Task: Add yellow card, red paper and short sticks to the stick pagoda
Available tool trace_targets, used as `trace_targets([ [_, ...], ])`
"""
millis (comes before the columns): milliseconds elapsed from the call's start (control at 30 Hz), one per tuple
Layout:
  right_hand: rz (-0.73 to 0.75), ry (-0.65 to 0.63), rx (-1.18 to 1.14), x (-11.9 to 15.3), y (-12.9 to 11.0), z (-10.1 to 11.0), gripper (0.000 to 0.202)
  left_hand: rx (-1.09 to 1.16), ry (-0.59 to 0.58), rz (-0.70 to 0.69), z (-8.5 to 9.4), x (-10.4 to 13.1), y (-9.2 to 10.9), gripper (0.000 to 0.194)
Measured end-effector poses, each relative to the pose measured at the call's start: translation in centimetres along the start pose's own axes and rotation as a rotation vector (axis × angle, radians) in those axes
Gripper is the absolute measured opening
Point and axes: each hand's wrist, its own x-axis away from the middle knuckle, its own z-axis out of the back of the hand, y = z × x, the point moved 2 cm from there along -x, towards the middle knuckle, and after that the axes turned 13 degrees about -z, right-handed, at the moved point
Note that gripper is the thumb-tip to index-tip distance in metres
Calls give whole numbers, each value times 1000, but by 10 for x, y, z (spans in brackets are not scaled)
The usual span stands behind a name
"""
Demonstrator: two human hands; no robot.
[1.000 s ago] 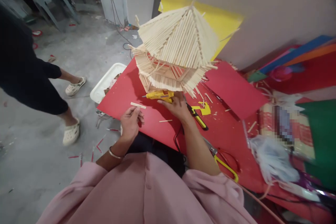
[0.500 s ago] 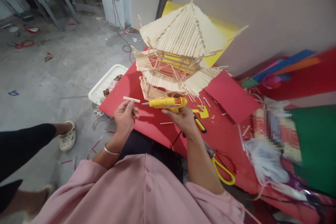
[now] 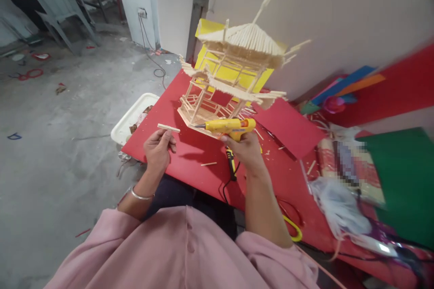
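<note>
Between thumb and fingers, my left hand (image 3: 158, 148) pinches a short pale wooden stick (image 3: 168, 128) above the red table top's left side. My right hand (image 3: 244, 149) grips a yellow glue gun (image 3: 230, 125), its nozzle pointing left, apart from the stick. Behind the hands stands a pagoda-like model (image 3: 233, 81) of thin sticks, with two tiers of roof and an open frame below. The glue gun overlaps the model's front base in view; whether they touch I cannot tell. A loose stick (image 3: 208, 163) lies on the red surface (image 3: 190, 162) between the hands.
A yellow-black cutter (image 3: 231, 162) lies near the table's front edge, yellow-handled scissors (image 3: 293, 229) to its right. Plastic bags (image 3: 339, 205), red card (image 3: 288, 126) and green card (image 3: 403, 180) are at right. A white tray (image 3: 117, 132) sits beyond the left edge.
The glue gun has moved right, away from the stick in my left hand. The model now appears more upright, its lower frame showing. The person's legs at left are out of view.
</note>
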Motion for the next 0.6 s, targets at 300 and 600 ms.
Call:
trace_targets([
  [300, 20, -5, -49, -32, -20, 12, 52, -5, -18, 41, -3, 2, -10, 36],
  [600, 12, 6, -77, -47, -27, 11, 49, 3, -34, 61, 1, -1, -14, 35],
])
